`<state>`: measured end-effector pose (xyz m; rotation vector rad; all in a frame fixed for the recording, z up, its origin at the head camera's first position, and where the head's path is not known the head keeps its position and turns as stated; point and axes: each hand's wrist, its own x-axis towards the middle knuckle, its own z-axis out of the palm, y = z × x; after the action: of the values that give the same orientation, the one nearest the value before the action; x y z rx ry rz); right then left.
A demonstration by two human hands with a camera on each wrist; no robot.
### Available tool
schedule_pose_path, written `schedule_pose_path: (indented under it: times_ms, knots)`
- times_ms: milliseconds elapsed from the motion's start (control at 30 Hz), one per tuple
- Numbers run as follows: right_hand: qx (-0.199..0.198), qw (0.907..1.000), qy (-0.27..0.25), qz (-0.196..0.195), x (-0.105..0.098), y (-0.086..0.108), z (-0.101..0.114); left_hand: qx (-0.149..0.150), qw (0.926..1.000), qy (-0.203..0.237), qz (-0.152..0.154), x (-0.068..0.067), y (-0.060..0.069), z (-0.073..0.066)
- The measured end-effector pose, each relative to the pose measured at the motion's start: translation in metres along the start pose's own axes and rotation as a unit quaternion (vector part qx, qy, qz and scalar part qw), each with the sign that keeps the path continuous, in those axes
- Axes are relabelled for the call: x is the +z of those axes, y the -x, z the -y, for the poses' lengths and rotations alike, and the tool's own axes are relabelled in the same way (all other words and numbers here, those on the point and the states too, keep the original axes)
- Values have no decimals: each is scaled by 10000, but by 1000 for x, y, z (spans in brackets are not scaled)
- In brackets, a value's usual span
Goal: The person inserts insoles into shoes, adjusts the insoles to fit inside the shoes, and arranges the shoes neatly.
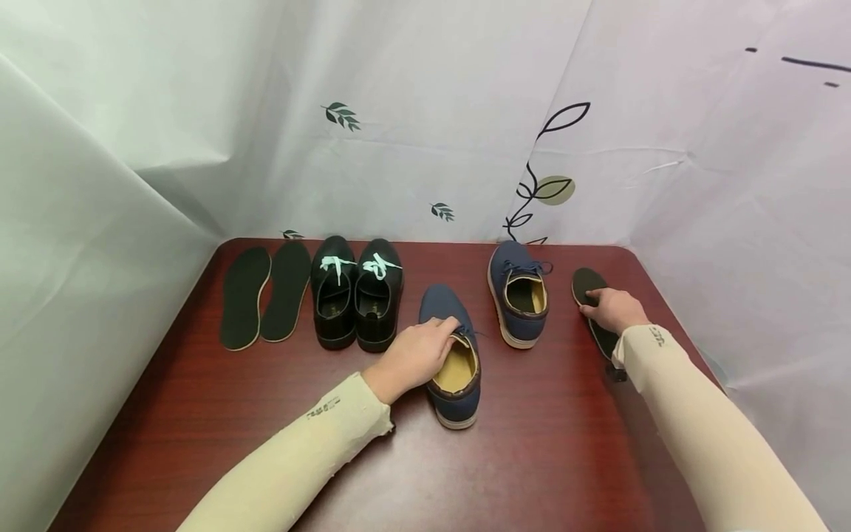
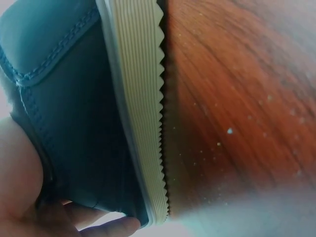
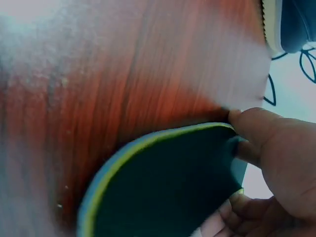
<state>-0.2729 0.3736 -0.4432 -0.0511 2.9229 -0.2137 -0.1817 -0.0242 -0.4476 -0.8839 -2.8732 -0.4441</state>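
Note:
My left hand (image 1: 417, 351) grips a navy lace-up shoe (image 1: 459, 403) around the front of its opening, over the laces. The tan lining shows inside. In the left wrist view, the shoe's ribbed cream sole (image 2: 140, 113) stands against the wood, with fingertips beyond the upper. At the right, my right hand (image 1: 614, 309) holds a black insole (image 1: 586, 279) by its edges. From the right wrist, thumb and fingers pinch the insole (image 3: 163, 182) across its width. Between the hands stands the matching navy shoe (image 1: 521, 325), with a dark insole visible in its opening.
A pair of black shoes with pale laces, the left shoe (image 1: 335, 318) and the right shoe (image 1: 379, 318), stands left of centre. Two more black insoles, one outer (image 1: 242, 303) and one inner (image 1: 287, 295), lie beside them. White curtain (image 1: 425, 96) surrounds the reddish wooden table (image 1: 532, 443).

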Motion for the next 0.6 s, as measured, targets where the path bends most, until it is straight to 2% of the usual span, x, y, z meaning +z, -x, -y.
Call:
schedule_pose_path:
  times_ms: [267,433,600]
  knots:
    - [-191,9986,491,-25,-1,2,10,-9,10000,-35,-26,0,1,0]
    - [-107,9989,443,82,-5,6,17,18,10000,-60,-66,0,1,-1]
    - [-160,9988,453,23,-8,7,21,24,9999,-114,0,-1,0,-2]
